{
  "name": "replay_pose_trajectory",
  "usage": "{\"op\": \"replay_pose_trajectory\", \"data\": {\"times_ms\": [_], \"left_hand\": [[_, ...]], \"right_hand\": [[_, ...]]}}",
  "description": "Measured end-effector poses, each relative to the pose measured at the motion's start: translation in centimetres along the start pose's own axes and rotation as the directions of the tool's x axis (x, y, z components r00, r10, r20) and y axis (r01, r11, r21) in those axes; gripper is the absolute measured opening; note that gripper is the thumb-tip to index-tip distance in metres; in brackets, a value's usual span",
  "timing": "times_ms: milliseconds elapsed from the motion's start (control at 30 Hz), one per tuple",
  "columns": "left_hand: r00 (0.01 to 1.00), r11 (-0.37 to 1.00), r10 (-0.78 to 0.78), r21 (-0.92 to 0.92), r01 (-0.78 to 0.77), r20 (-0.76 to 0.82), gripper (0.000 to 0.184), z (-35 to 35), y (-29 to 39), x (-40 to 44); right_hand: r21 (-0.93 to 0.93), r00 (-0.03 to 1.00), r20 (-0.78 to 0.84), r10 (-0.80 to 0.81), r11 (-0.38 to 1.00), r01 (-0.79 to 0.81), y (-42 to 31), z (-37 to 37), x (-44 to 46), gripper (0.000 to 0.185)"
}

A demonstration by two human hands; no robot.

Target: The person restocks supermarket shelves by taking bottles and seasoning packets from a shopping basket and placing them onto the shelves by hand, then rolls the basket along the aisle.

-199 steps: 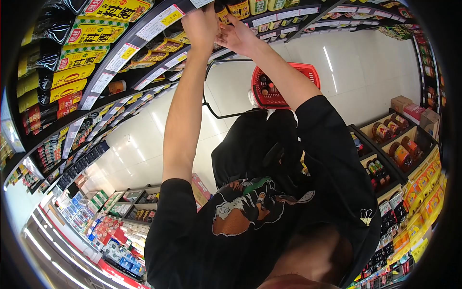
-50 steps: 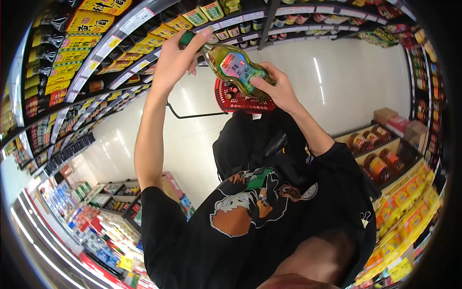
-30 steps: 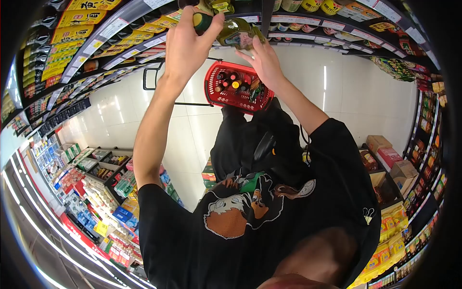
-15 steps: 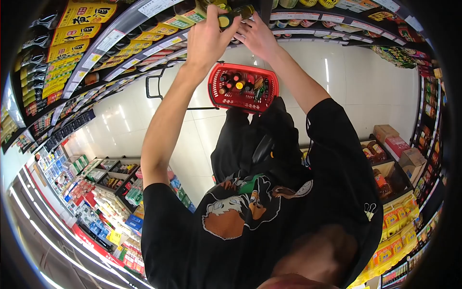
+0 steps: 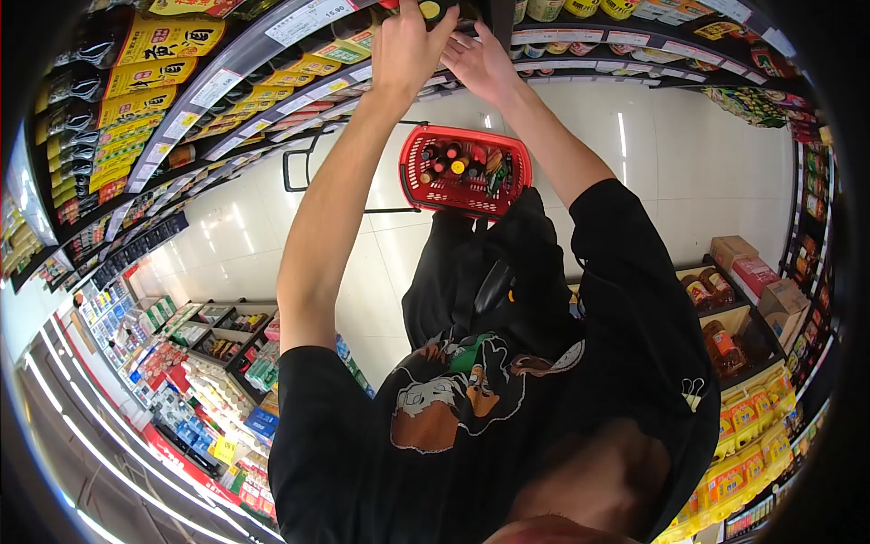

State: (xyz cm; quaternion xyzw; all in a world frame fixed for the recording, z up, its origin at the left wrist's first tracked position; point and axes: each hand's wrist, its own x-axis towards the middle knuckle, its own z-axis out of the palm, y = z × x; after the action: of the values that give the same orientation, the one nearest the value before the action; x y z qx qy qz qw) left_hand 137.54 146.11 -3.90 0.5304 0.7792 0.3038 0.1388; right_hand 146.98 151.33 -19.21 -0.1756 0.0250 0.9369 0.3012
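At the shelf near the top of the head view, my left hand is closed around a dark bottle whose yellow cap shows beyond the thumb. The rest of that bottle is hidden or cut off by the frame edge. Just to its right is my right hand, fingers stretched out and apart, close to the bottle; whether it touches is unclear. Below both hands, a red shopping basket stands near my legs with several bottles inside, one with a yellow cap.
Shelves with price tags curve along the left and top, holding yellow-labelled bottles. A black handle sticks out left of the basket. Cardboard boxes stand at right, near displayed jars. Pale floor tiles lie between.
The bottle and my left hand have moved up toward the shelf, with less of the bottle showing. My right hand's fingers have opened and come off the bottle's side.
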Motion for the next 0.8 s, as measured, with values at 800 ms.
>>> {"op": "replay_pose_trajectory", "data": {"times_ms": [800], "left_hand": [[0.965, 0.988, 0.138, 0.095, -0.12, -0.223, 0.034, 3.2, -1.7, 3.0]], "right_hand": [[-0.07, 0.997, 0.015, 0.069, 0.995, -0.068, -0.4, -2.1, 4.0, 0.063]]}}
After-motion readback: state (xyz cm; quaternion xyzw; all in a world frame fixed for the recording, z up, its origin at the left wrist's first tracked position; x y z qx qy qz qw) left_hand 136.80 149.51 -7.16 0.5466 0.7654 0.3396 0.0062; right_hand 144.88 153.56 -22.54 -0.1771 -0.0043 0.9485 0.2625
